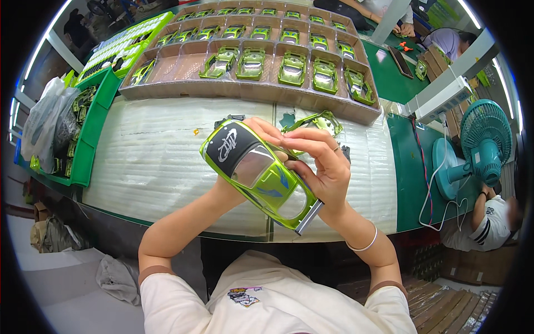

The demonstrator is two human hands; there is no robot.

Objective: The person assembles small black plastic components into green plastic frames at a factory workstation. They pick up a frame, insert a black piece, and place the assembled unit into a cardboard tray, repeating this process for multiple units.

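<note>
A lime-green toy car body (273, 186) with a black hood, clear windows and blue side marks is tilted above the table. My left hand (263, 131) grips it from beneath and behind, fingers curled over its far side; the palm is hidden by the car. My right hand (325, 167) is closed in a pinch at the car's side, fingertips close to those of my left. Whatever lies in that pinch is too small or hidden to name. Just beyond my hands, another green car shell (322, 123) lies on the table, partly covered by my right hand.
A divided cardboard tray (250, 89) of green car bodies spans the back. At left stand a green crate (97, 133) with parts and plastic bags, and a lime rack (125, 47) of pieces. A teal fan (486, 142) and white cable are at right. Other people sit around.
</note>
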